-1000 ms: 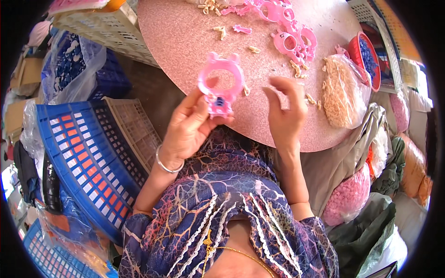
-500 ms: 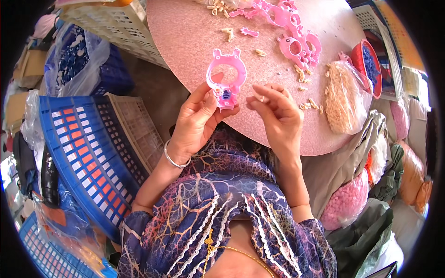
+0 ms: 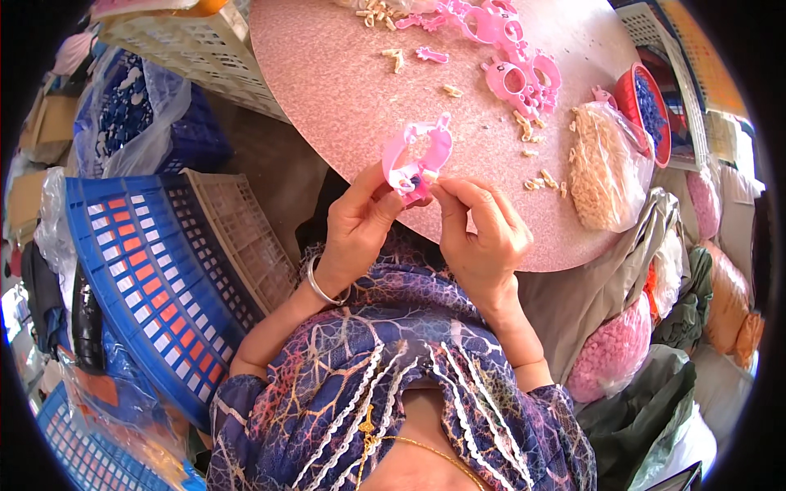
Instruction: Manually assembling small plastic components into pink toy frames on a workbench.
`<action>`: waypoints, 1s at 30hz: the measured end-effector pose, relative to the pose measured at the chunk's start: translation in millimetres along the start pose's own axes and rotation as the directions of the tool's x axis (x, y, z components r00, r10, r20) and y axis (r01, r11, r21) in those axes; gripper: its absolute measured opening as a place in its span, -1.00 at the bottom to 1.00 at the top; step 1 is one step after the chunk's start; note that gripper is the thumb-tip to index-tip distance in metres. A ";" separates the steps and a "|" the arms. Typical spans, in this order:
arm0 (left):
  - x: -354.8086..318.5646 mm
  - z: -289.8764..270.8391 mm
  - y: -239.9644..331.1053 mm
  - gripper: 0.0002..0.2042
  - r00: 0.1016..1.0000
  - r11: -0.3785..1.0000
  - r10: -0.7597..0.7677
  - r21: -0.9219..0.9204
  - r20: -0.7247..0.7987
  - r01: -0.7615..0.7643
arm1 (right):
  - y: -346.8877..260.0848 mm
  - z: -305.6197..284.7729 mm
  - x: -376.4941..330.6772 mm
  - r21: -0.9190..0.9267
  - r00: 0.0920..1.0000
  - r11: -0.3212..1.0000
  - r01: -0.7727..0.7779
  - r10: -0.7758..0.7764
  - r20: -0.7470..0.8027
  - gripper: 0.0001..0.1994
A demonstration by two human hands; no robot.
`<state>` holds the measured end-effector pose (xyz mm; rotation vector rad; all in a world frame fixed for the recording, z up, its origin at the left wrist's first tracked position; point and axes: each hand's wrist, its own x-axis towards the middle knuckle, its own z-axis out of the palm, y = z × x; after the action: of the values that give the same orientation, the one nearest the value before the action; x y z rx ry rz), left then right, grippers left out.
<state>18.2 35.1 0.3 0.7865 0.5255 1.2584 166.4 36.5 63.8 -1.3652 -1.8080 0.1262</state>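
My left hand (image 3: 360, 214) grips a pink plastic figure piece (image 3: 440, 144) with a round ring head and small ears, just above the table's near edge. The piece is tilted, and a dark blue bit shows in its lower body. My right hand (image 3: 483, 225) is closed in a pinch against the body's right side. A small cream-coloured part (image 3: 429, 175) shows at its fingertips. On the pink speckled round table (image 3: 344, 90), several more pink figure pieces (image 3: 512, 78) lie in a heap at the far side, with cream parts (image 3: 393, 59) scattered about.
A clear bag of cream parts (image 3: 602, 172) lies at the table's right, beside a red bowl (image 3: 643, 110) of blue parts. A blue basket (image 3: 147, 286) stands on my left. A bag of pink parts (image 3: 610, 352) sits below the table on the right.
The pink piece has turned and tilted to the right, away from facing me. My right hand has moved left and down, bringing its fingertips against the piece.
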 end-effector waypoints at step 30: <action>-0.9 -5.2 2.5 -0.58 0.999 0.844 0.045 0.535 0.023 -0.051 | -9.9 -27.0 14.3 0.345 0.660 0.568 -0.747 0.573 0.487 -0.86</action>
<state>12.6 35.7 -1.2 1.2813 0.8754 1.1603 176.3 33.9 94.2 -1.6017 -1.2189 1.2443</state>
